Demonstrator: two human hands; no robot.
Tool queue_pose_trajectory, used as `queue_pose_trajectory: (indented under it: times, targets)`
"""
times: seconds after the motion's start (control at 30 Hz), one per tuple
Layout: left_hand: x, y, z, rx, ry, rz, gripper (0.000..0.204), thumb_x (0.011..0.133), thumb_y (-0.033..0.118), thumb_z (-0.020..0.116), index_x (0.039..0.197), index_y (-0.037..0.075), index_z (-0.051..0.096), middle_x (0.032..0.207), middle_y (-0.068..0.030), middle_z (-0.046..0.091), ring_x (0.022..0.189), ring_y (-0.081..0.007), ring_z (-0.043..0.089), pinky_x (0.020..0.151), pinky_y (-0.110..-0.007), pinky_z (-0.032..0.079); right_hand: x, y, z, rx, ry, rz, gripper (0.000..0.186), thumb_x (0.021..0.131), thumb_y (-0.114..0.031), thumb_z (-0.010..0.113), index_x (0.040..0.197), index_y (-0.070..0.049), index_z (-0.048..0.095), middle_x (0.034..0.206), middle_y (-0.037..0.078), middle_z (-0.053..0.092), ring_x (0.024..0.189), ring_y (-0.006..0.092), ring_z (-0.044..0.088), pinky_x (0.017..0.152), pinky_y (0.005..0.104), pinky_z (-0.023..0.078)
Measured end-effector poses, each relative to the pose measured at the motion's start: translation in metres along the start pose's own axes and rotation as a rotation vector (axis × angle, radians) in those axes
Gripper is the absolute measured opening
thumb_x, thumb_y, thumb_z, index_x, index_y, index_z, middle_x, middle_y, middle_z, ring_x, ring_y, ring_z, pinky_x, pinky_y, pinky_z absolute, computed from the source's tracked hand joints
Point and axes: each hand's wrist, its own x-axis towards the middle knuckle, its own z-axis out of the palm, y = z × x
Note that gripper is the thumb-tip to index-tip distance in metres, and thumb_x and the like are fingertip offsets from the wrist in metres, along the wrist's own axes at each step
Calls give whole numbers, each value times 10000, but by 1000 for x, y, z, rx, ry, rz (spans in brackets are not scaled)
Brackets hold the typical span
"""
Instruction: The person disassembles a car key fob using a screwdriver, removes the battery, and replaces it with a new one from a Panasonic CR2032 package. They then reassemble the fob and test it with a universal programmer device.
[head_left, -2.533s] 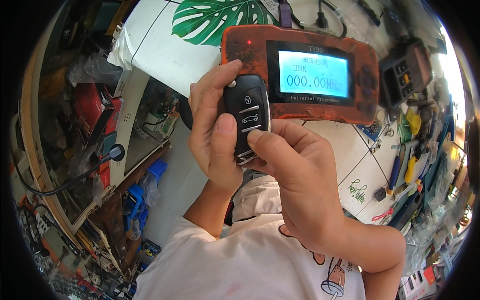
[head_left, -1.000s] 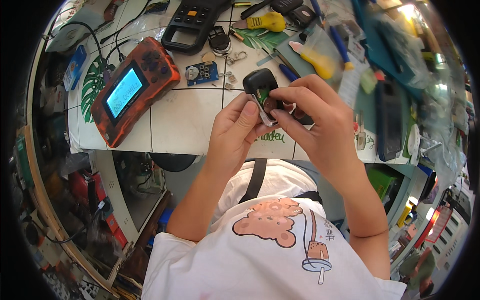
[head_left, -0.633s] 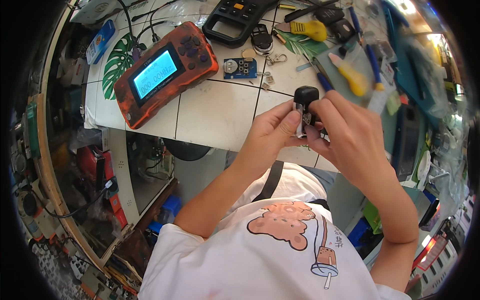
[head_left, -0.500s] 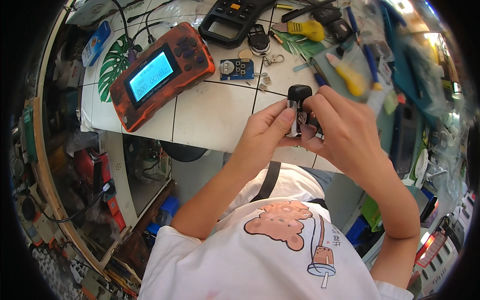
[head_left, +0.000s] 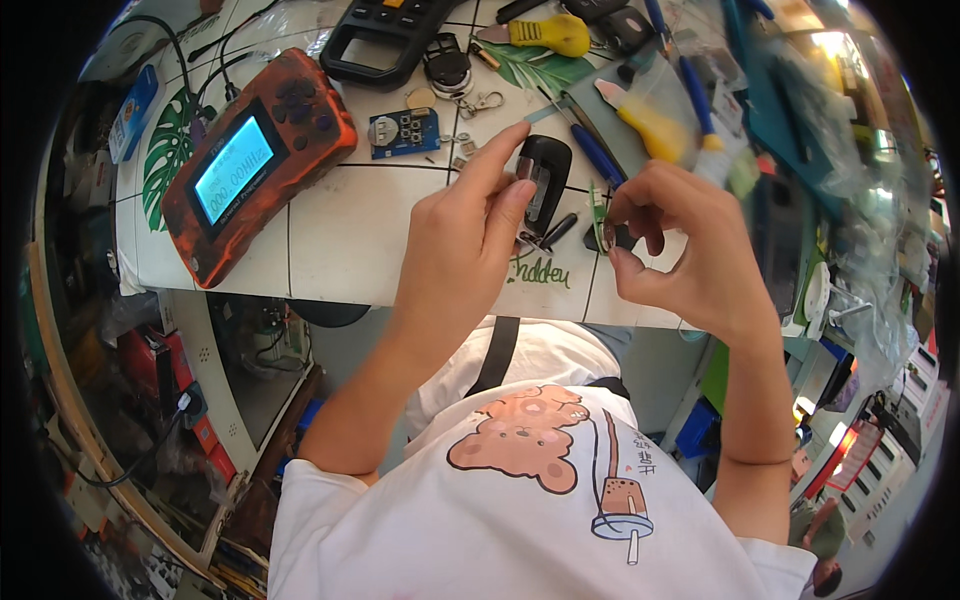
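Note:
Between the thumb and fingers of my left hand (head_left: 455,235) is a black key fob shell (head_left: 546,185), tilted slightly above the tiled table. My right hand (head_left: 690,235), a short way to the right, pinches a thin green circuit board (head_left: 599,212) seen nearly edge-on. A small dark piece (head_left: 625,238) shows behind the right fingertips; whether it is held or lies on the table is unclear. Just below the fob shell, a slim black key part (head_left: 558,231) rests on the white tiles.
An orange-and-black handheld programmer (head_left: 258,165) with a lit screen lies left. Beyond the hands are a blue circuit board (head_left: 405,133), a round coin cell (head_left: 421,98), a black remote (head_left: 446,66) with a clip, a yellow-handled tool (head_left: 550,35) and blue tweezers (head_left: 597,157).
My hands, close together around the fob before, are now apart. The green board has come away from the shell in my right hand. The whole view has shifted somewhat.

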Motion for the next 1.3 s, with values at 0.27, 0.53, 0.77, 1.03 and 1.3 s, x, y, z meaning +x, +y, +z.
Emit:
queue_pose_trajectory:
  times: [0.27, 0.53, 0.77, 1.03, 1.3]
  targets:
    - [4, 8, 13, 628, 162, 401, 261, 755, 3, 628, 1012, 46, 618, 939, -97, 596, 711, -265, 587, 633, -340, 481, -46, 4, 18, 5, 305, 35, 231, 601, -42, 686, 782, -52, 543, 754, 37, 554, 580, 158, 551, 498, 261, 437]
    - [-47, 27, 31, -245, -172, -106, 190, 841, 49, 599, 1003, -50, 600, 825, -100, 602, 723, -175, 597, 599, -242, 486, -64, 7, 57, -165, 594, -139, 306, 523, -75, 704, 785, -75, 546, 754, 36, 536, 580, 173, 540, 459, 281, 419]
    - [-39, 12, 29, -540, -117, -260, 151, 926, 117, 474, 974, -23, 504, 788, -136, 608, 622, -187, 611, 577, -285, 523, -80, 53, -22, -93, 790, 89, 140, 690, 17, 661, 817, 12, 603, 757, 90, 581, 598, 159, 546, 541, 252, 450]
    - [-34, 22, 36, -495, -80, -186, 145, 918, 105, 471, 1007, -6, 494, 817, -145, 591, 636, -188, 597, 592, -322, 544, 17, 69, -57, -425, 471, 119, 286, 764, -202, 664, 973, -26, 578, 819, 137, 618, 745, 292, 610, 661, 375, 480]
    - [-35, 22, 23, -724, 0, -364, 205, 889, 75, 503, 1056, -44, 519, 834, -147, 605, 669, -184, 610, 608, -313, 545, -15, 58, -76, 180, 408, 221, 418, 852, -129, 475, 1263, -54, 472, 795, 76, 602, 680, 157, 575, 562, 270, 474]
